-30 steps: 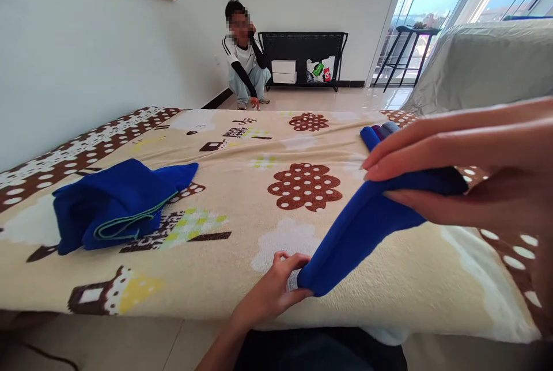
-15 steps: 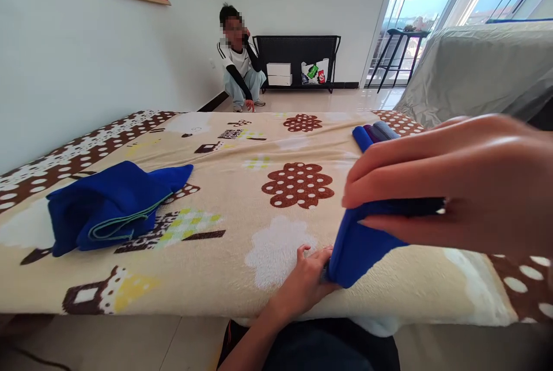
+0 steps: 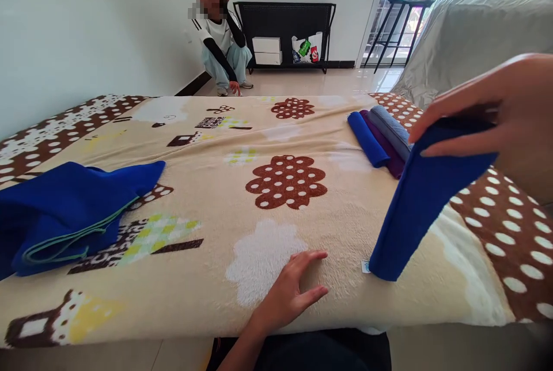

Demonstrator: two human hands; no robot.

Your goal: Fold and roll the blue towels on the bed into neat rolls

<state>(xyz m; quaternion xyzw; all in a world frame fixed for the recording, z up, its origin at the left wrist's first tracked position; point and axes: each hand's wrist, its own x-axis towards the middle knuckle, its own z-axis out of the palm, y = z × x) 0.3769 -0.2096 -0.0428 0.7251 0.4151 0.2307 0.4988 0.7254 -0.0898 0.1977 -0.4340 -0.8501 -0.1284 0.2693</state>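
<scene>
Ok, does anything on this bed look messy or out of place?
Only the blue cloths on the left of the blanket: they lie in a loose, rumpled heap, while three rolled towels sit neatly side by side at the far right. The right hand holds one more folded blue towel.

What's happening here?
At a bed covered by a patterned blanket, the right hand holds a folded blue towel by its top end, with the lower end down at the blanket. The left hand lies open on the blanket, apart from the towel. Three rolled towels lie beyond, and a pile of blue cloths to the left. A second person crouches by the far wall.
</scene>
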